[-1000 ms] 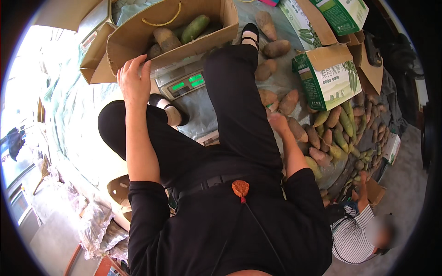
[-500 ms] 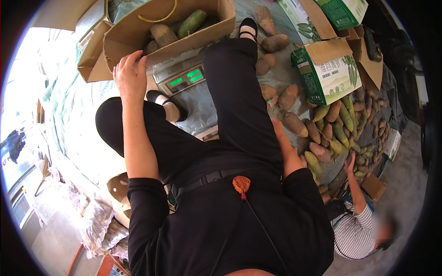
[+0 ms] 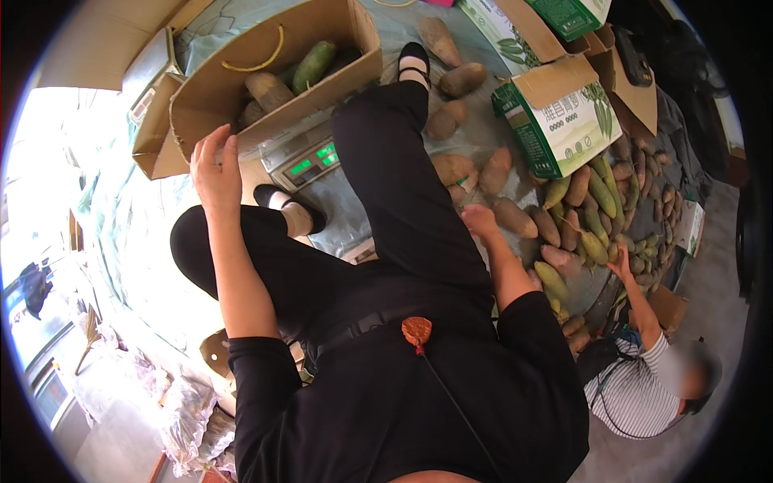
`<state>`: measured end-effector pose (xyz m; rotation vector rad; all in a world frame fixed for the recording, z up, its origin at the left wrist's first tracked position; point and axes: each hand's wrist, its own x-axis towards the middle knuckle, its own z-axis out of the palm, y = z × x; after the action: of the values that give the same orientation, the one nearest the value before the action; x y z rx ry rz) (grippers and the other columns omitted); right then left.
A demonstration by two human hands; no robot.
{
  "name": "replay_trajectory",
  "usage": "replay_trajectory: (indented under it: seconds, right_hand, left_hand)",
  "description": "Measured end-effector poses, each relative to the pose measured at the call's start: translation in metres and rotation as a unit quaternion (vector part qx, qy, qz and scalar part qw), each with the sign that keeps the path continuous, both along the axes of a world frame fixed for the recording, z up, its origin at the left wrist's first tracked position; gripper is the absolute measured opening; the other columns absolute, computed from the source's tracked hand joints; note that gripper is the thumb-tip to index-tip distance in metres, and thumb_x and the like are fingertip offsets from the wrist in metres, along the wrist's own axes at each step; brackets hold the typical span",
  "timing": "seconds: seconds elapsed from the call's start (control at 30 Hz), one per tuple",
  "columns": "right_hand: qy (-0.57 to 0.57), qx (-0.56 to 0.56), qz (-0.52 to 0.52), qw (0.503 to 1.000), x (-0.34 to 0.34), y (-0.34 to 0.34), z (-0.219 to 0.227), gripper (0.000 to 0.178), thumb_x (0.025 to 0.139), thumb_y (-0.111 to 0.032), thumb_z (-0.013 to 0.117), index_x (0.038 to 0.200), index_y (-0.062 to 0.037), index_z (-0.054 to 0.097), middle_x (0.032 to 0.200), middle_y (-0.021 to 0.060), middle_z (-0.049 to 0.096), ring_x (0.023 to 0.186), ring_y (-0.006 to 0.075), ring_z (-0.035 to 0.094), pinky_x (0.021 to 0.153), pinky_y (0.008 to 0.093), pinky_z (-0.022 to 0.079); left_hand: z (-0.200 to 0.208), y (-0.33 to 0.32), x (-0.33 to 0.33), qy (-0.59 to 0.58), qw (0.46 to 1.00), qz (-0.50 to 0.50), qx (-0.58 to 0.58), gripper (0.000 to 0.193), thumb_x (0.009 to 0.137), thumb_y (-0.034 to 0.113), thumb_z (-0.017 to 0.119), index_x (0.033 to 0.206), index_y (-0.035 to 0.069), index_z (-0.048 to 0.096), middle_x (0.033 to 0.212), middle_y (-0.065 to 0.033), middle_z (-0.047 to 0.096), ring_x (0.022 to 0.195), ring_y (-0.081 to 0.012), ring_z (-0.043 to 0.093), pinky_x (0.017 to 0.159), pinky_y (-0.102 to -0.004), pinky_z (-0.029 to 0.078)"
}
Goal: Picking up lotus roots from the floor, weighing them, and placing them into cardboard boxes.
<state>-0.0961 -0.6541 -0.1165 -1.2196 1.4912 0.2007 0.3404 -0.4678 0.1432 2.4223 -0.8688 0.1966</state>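
Note:
My left hand (image 3: pixel 216 171) is at the near left side of an uncovered cardboard box (image 3: pixel 274 121), its fingers stretched against the box's edge and the thumb apart. Inside lie brown, oblong vegetables (image 3: pixel 269 91) and a green, cucumber-like one (image 3: pixel 314 66). The box stands on a digital scale (image 3: pixel 310 163) with a lit green display. Beside my right knee, my right hand (image 3: pixel 481 220) hangs low near brown, oblong vegetables (image 3: pixel 514 217) on the floor sheet. Its fingers are bent and partly hidden, so I cannot make out their grip.
Several green and brown vegetables (image 3: pixel 600 201) are heaped at the right. A green and white carton (image 3: pixel 560 121) stands behind them, near more cartons (image 3: pixel 564 16). At the lower right, a co-worker in a striped shirt (image 3: pixel 636 394) reaches a hand (image 3: pixel 622 263) into the heap.
My right hand has come further into view beside my knee. My left hand stays at the box edge. The co-worker's hand has moved up onto the heap. The whole view has shifted slightly.

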Motion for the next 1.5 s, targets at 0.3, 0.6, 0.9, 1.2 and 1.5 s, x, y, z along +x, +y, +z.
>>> replay_trajectory:
  seconds: [0.3, 0.6, 0.9, 1.2, 1.5]
  right_hand:
    - [-0.186, -0.200, 0.091, 0.958, 0.142, -0.132, 0.128, 0.022, 0.084, -0.015, 0.063, 0.100, -0.0013, 0.064, 0.083, 0.0052, 0.065, 0.069, 0.0111, 0.059, 0.064, 0.0268, 0.048]
    - [-0.174, -0.339, 0.305, 0.873, 0.298, -0.168, 0.252, 0.048, 0.078, -0.049, 0.064, 0.080, -0.0010, 0.066, 0.070, 0.0106, 0.062, 0.061, 0.0216, 0.058, 0.061, 0.0336, 0.045]
    - [0.000, -0.324, 0.449, 0.833, 0.368, -0.156, 0.243, 0.044, 0.073, -0.044, 0.059, 0.076, -0.0007, 0.066, 0.071, 0.0201, 0.064, 0.073, 0.0324, 0.064, 0.069, 0.0412, 0.048]
    - [-0.031, -0.348, 0.467, 0.812, 0.390, -0.153, 0.248, 0.028, 0.068, -0.024, 0.058, 0.076, 0.0027, 0.064, 0.066, 0.0160, 0.060, 0.060, 0.0255, 0.058, 0.055, 0.0368, 0.042]
    - [-0.043, -0.325, 0.572, 0.752, 0.477, -0.030, 0.315, 0.030, 0.064, -0.022, 0.056, 0.073, 0.0055, 0.062, 0.068, 0.0204, 0.061, 0.066, 0.0304, 0.060, 0.062, 0.0404, 0.045]
  left_hand:
    - [0.044, 0.024, 0.018, 0.212, 0.962, 0.021, -0.168, 0.027, 0.087, 0.014, 0.060, 0.112, 0.006, 0.062, 0.103, -0.0072, 0.063, 0.097, -0.0152, 0.058, 0.086, -0.0287, 0.045]
    - [0.029, 0.062, 0.112, 0.171, 0.978, 0.122, 0.003, 0.042, 0.083, 0.031, 0.065, 0.109, -0.002, 0.058, 0.096, -0.0180, 0.065, 0.090, -0.0250, 0.063, 0.080, -0.0350, 0.048]
    - [-0.014, 0.047, 0.133, 0.260, 0.922, 0.115, 0.261, 0.048, 0.079, 0.045, 0.061, 0.084, -0.002, 0.069, 0.091, -0.0231, 0.065, 0.092, -0.0371, 0.062, 0.082, -0.0438, 0.048]
    - [-0.013, 0.066, 0.128, 0.253, 0.935, 0.134, 0.208, 0.035, 0.080, 0.035, 0.061, 0.091, 0.003, 0.068, 0.097, -0.0197, 0.065, 0.094, -0.0346, 0.062, 0.082, -0.0428, 0.049]
    - [-0.056, 0.217, 0.147, 0.343, 0.910, 0.213, 0.088, 0.038, 0.080, 0.032, 0.063, 0.080, -0.006, 0.062, 0.071, -0.0138, 0.061, 0.062, -0.0216, 0.060, 0.062, -0.0356, 0.050]
